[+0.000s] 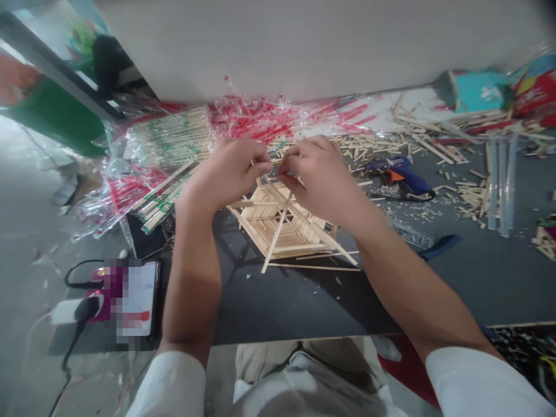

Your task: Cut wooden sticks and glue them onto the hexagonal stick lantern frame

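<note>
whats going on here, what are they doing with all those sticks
A person has both bare hands over a many-sided frame of stacked wooden sticks on a dark table. The left hand and right hand meet above its far side, fingers pinched close together; exactly what they grip is hard to make out. Longer sticks cross the frame's top. A blue glue gun and clear glue sticks lie to the right, wrapped chopsticks to the left.

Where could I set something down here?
The widest bare patch of table lies between the right forearm and the clear rods. A narrower one, with few scraps, runs between the stick frame and the near edge. Beyond left hand and right hand, red wrappers and loose sticks crowd it.
</note>
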`<state>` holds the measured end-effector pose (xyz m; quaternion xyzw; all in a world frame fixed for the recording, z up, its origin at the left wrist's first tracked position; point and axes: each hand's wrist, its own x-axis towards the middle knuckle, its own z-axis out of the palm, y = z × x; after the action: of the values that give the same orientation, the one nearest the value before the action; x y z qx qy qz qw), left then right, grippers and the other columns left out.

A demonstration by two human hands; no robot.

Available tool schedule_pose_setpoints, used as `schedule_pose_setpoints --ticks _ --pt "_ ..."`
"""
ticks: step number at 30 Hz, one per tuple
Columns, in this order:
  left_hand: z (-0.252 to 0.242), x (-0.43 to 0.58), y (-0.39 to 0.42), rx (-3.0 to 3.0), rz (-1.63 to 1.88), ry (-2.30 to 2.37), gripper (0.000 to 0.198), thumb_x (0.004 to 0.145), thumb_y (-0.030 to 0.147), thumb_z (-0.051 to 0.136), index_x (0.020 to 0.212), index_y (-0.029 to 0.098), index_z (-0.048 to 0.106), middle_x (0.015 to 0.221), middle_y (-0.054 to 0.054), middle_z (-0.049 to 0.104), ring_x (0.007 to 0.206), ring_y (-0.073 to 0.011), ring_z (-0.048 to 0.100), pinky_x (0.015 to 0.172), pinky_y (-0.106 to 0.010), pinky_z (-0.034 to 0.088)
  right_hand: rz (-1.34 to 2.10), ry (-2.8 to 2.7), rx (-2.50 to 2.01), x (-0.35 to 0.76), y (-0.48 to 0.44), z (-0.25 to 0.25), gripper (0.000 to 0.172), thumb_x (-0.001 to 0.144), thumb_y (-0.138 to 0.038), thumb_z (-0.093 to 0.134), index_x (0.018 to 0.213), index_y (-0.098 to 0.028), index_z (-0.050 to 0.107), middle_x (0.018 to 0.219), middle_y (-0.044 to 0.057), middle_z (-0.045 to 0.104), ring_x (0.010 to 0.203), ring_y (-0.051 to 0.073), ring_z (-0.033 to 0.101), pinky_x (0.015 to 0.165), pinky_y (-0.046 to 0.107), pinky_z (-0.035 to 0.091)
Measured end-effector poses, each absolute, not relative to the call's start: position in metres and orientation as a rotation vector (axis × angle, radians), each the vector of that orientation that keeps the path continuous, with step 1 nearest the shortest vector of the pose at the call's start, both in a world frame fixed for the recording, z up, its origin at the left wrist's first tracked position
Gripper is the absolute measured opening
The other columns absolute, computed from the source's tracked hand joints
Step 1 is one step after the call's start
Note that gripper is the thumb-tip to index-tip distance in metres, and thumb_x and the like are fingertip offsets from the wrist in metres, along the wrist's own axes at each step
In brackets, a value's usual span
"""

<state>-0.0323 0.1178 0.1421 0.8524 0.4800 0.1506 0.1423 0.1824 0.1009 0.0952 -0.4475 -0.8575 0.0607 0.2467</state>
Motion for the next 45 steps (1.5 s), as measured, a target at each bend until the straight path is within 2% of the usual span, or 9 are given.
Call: schedule_pose_setpoints --ticks 7,22,28,35,45 --pt "0.1419 -0.0325 0.118 2.461 0.435 1.388 0.025 0.101 0.034 0.062 0.098 0.021 0.083 0.088 -0.006 0.076 0.088 -0.0231 0.068 0.089 -0.038 0.055 0.15 -2.313 -1.194 0.1831 0.0996 0.0937 0.024 0.105 -0.014 0.058 0.104 -0.025 0.078 0.115 0.012 0.073 0.127 0.038 0.06 0.112 0.061 0.046" --pt "0.1442 -0.0292 0.1165 2.455 0.419 1.408 0.022 0.103 0.028 0.062 0.091 0.022 0.08 0.087 -0.007 0.075 0.089 -0.0251 0.069 0.09 -0.041 0.053 0.185 -2.295 -1.186 0.1846 0.1031 0.0901 0.021 0.104 -0.015 0.061 0.102 -0.026 0.078 0.115 0.011 0.073 0.121 0.036 0.063 0.106 0.057 0.046" --pt "0.1432 -0.0293 0.1155 2.445 0.412 1.402 0.019 0.102 0.028 0.063 0.092 0.024 0.08 0.093 -0.006 0.078 0.089 -0.0236 0.069 0.085 -0.038 0.052 0.169 -2.284 -1.195 0.1853 0.1037 0.0889 0.021 0.105 -0.015 0.06 0.099 -0.026 0.077 0.116 0.011 0.074 0.119 0.035 0.064 0.104 0.056 0.046" --pt "0.1406 -0.0292 0.1172 2.452 0.407 1.392 0.023 0.101 0.033 0.063 0.09 0.021 0.079 0.09 -0.006 0.077 0.087 -0.0231 0.068 0.084 -0.036 0.051 0.158 -2.314 -1.196 0.1853 0.1037 0.0908 0.021 0.104 -0.012 0.06 0.1 -0.025 0.076 0.116 0.011 0.075 0.119 0.035 0.064 0.105 0.054 0.045" --pt "0.1437 -0.025 0.1156 2.437 0.375 1.417 0.019 0.099 0.028 0.064 0.089 0.021 0.079 0.089 -0.006 0.076 0.086 -0.0237 0.068 0.084 -0.038 0.049 0.16 -2.323 -1.199 0.1849 0.1032 0.0912 0.024 0.105 -0.014 0.057 0.104 -0.026 0.077 0.109 0.012 0.075 0.119 0.036 0.066 0.107 0.057 0.047"
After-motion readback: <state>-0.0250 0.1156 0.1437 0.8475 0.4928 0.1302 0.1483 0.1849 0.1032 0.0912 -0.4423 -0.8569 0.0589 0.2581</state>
